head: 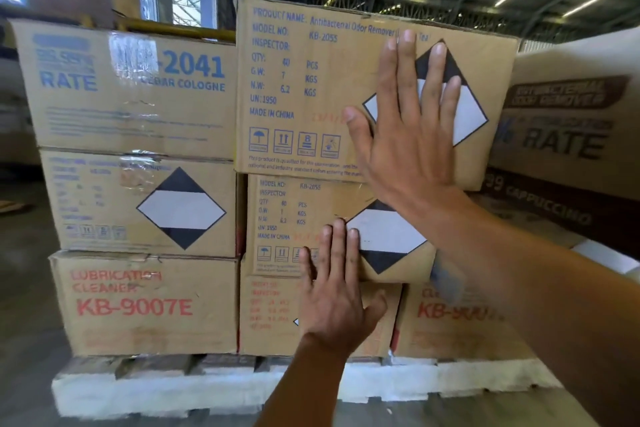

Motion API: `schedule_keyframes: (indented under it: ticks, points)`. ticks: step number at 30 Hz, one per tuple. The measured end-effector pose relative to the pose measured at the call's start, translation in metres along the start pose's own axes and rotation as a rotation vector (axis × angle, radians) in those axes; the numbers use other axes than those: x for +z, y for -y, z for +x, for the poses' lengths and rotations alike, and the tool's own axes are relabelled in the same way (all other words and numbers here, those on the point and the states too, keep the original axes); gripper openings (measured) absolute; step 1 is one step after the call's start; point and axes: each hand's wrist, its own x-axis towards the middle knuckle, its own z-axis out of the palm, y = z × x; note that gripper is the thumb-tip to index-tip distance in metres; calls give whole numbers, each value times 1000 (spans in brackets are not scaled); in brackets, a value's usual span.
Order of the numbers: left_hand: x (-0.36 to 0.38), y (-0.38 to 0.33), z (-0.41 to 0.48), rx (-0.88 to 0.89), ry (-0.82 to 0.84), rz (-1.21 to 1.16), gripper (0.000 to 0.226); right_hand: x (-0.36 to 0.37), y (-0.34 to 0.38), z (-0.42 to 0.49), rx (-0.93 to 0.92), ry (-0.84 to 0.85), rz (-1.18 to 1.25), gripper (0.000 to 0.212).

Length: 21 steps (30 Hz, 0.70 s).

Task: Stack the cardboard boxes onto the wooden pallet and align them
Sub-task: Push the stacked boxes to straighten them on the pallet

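While the brown cardboard box (304, 87) with blue print and a black-and-white diamond label sits topmost in the stack's middle column, the right hand (412, 135) presses flat on its face, fingers straight and spread, the left hand (337, 295) flat-fingered on the boxes below (280, 218), above the pale wooden pallet (207, 388).

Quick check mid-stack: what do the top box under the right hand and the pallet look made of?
The top box: brown cardboard, matte, blue print; creased edges and a dented corner show it. The pallet: pale, rough, chipped boards; probably bare or whitened wood, glare leaves the finish open. The right hand lies flat on the box.
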Motion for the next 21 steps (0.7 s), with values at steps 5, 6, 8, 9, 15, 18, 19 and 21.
schedule_keyframes:
  ticks: [5, 6, 8, 9, 15, 18, 19, 21]
  points:
    - [14, 11, 2, -2, 31, 43, 106, 27, -1, -12, -24, -30, 9, 74]
    - [16, 13, 4, 1, 34, 55, 106, 32, -1, -12, -21, -37, 12, 74]
    - [21, 17, 8, 7, 26, 73, 105, 43, -4, -8, -16, -36, 20, 74]
    - [24, 19, 9, 10, 18, 80, 105, 48, -5, -7, -17, -35, 19, 74]
    - [37, 21, 12, 22, -47, 100, 103, 84, -12, 3, -7, -7, 10, 75]
    - [41, 25, 15, 31, -38, 115, 103, 95, -8, 5, 6, 20, 4, 76]
    - [41, 25, 16, 34, -35, 122, 103, 97, -8, 5, 7, 29, 3, 76]
    - [43, 26, 16, 37, -28, 126, 104, 101, -5, 6, 7, 34, 6, 75]
